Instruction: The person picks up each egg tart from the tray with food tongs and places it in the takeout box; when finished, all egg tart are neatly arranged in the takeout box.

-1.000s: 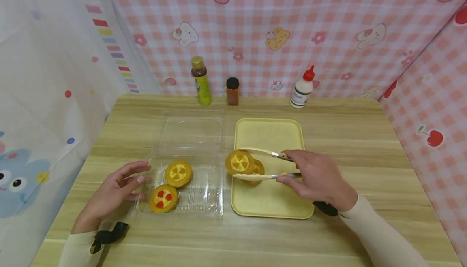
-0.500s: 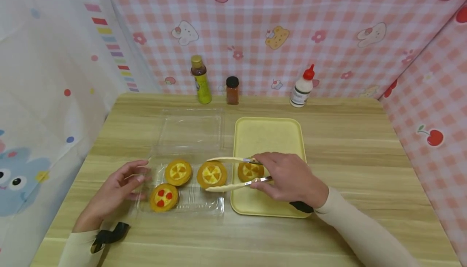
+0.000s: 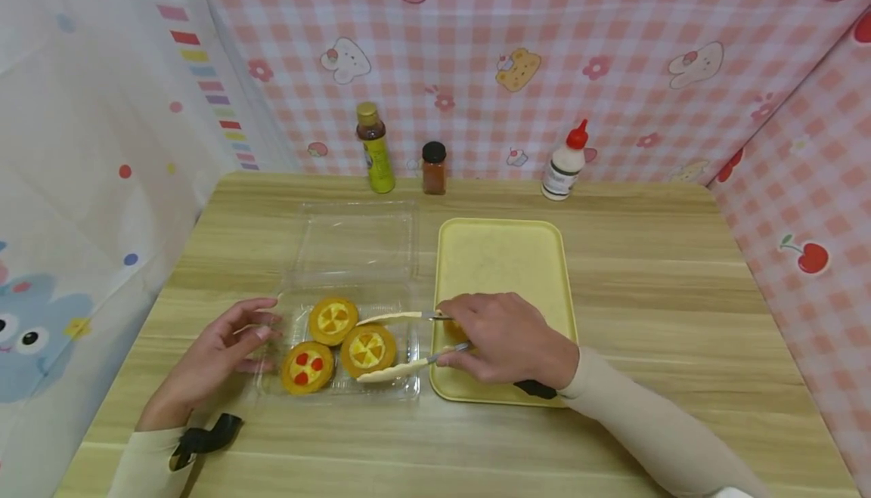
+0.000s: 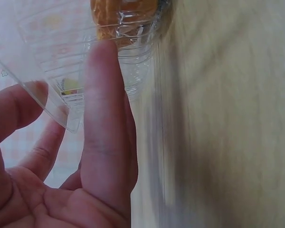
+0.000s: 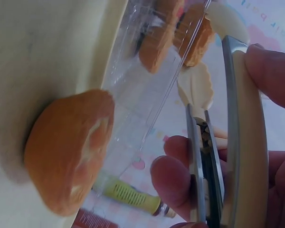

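Note:
My right hand (image 3: 506,335) grips tongs (image 3: 401,369) with cream tips and metal arms, reaching left across the tray. Between the tips sits an egg tart (image 3: 368,350) with yellow wedge topping, inside the clear plastic box (image 3: 407,391). Beside it in the box lie another wedge-topped tart (image 3: 333,321) and a tart with red dots (image 3: 307,368). One more tart (image 5: 69,152) rests on the yellow tray (image 3: 503,249); in the head view my right hand mostly covers it. At the box's left edge my left hand (image 3: 221,343) touches the plastic with loosely extended fingers.
The box's transparent lid (image 3: 357,241) lies folded back behind it. Along the table's rear edge stand a green-labelled bottle (image 3: 376,150), a small black-capped jar (image 3: 434,169) and a white squeeze bottle (image 3: 565,165) with a red nozzle. A patterned cloth (image 3: 544,29) hangs behind.
The right hand and tongs have carried a wedge-topped tart leftward from over the tray into the box, then slightly nearer the front. The left hand has stayed at the box edge.

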Demonstrator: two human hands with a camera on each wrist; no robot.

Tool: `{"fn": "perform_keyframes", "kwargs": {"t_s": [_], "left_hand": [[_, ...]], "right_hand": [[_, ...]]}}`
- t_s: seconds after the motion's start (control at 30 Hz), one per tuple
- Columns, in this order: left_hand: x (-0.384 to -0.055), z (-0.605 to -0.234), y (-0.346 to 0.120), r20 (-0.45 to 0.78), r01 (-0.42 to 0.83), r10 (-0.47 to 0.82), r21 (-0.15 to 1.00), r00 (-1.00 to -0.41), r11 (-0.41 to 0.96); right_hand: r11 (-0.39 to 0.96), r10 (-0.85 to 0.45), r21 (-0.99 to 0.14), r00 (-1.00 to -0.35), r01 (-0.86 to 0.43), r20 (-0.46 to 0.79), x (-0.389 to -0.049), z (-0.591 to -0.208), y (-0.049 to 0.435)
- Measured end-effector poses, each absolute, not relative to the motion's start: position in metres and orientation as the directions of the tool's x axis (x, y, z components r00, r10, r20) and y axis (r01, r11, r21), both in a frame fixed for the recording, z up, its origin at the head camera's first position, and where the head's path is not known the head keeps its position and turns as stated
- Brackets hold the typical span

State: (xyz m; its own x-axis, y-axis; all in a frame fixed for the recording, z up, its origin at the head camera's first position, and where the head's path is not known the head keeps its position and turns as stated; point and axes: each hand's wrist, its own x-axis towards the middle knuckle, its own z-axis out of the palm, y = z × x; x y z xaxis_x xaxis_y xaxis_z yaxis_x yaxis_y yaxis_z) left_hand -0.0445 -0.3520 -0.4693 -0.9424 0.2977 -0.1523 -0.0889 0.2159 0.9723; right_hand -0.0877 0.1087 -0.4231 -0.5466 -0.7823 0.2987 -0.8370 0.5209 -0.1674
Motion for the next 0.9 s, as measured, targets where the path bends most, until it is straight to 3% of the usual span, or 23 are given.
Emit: {"fn": "perform_keyframes", "kwargs": {"t_s": [0.6,0.9], "left_hand": [[-0.047,-0.468,-0.349,-0.168,-0.102,0.302,0.970,-0.939,0.221],[-0.048,-0.469,-0.348,-0.169,-0.097,0.307,0.967,-0.937,0.236]], "right_hand": [[0.528,-0.827,-0.106,-0.538,-0.843,0.164,-0.090,-0.414,0.088],[0.537,-0.817,-0.117,-0.549,-0.836,0.173,-0.088,-0.413,0.084]]}}
